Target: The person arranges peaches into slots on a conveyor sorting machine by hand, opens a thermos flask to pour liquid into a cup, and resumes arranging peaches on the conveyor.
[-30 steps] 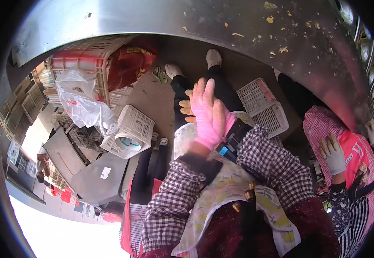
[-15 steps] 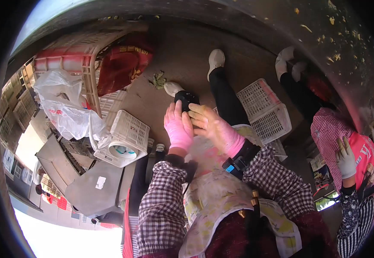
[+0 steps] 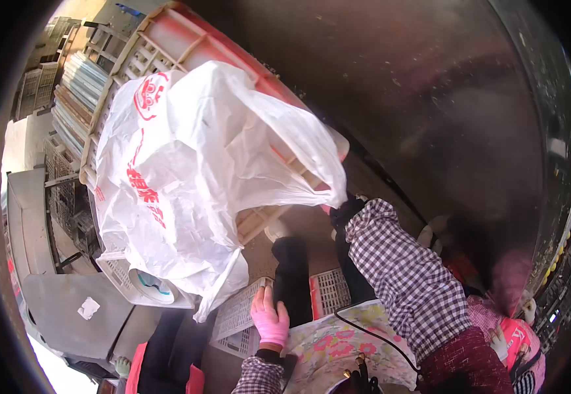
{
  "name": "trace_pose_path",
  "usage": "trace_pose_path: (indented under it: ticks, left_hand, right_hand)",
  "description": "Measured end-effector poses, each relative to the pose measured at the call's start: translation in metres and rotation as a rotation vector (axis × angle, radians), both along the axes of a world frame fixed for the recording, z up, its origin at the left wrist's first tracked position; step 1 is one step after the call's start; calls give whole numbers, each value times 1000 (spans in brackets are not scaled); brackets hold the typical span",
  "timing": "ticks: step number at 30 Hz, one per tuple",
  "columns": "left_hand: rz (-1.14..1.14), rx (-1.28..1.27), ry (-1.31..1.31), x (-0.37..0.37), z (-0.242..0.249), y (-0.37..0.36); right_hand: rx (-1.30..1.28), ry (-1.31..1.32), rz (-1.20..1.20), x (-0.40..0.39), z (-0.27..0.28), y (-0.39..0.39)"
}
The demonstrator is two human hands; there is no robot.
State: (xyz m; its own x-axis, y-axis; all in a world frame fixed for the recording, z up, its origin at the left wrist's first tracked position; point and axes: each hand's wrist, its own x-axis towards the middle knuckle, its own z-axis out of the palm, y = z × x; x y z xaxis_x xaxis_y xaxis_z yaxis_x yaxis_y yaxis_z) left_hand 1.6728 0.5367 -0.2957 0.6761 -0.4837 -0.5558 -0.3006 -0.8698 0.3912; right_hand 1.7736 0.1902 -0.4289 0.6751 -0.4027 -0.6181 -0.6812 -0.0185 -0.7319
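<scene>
A big white plastic bag (image 3: 187,144) with red printing hangs spread in front of a red and cream crate. My right hand (image 3: 328,209) is at the bag's gathered right end, closed on it; most of the hand is hidden by the plastic and the dark cuff. Lower down, my left hand (image 3: 271,318), in a pink glove with bare-looking fingertips, holds nothing. Its fingers are stretched out, over the edge of a white slatted basket (image 3: 236,312).
The large crate (image 3: 187,39) takes up the upper left. A white container (image 3: 151,287) sits below the bag. Another slatted basket (image 3: 333,292) lies on the floor. A dark shiny surface (image 3: 430,98) fills the upper right. A co-worker's gloved hand (image 3: 499,343) is at lower right.
My hands were close together in front of me; now they are apart. The right has gone up to the bag, which is lifted and spread wide. My view has turned towards the crate.
</scene>
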Motion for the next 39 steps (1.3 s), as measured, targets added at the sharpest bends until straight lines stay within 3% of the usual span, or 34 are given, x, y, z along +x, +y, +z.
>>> trace_pose_path:
  ticks: [3, 8, 9, 10, 14, 16, 20, 24, 29, 36, 37, 39]
  left_hand:
    - [70, -48, 33, -14, -5, 14]
    - [289, 89, 227, -21, -2, 7]
    - [127, 135, 150, -54, -25, 35]
    - [396, -17, 264, -60, -30, 35]
    - [179, -67, -25, -33, -20, 17]
    - [136, -78, 21, -12, -10, 8]
    - [435, -184, 201, -9, 2, 1]
    - [413, -156, 228, -17, -6, 9]
    - [167, -62, 153, -1, 3, 3]
    - [68, 66, 116, -53, -17, 13]
    - [278, 123, 362, -37, -7, -4]
    - [169, 277, 462, -10, -11, -25]
  right_hand:
    - [-215, 94, 229, 69, -17, 7]
    - [-414, 152, 431, 130, -39, 22]
    - [-440, 165, 450, 133, -41, 23]
    - [-458, 176, 467, 137, -44, 23]
    - [-491, 201, 515, 141, -47, 24]
    - [-504, 216, 532, 141, -46, 21]
    - [-515, 232, 551, 136, -47, 17]
    - [-536, 227, 563, 131, -49, 11]
    - [-544, 209, 565, 123, -50, 0]
    - [-536, 160, 517, 98, -30, -44]
    - [-535, 157, 505, 90, -26, -54]
    - [-534, 154, 477, 69, -16, -76]
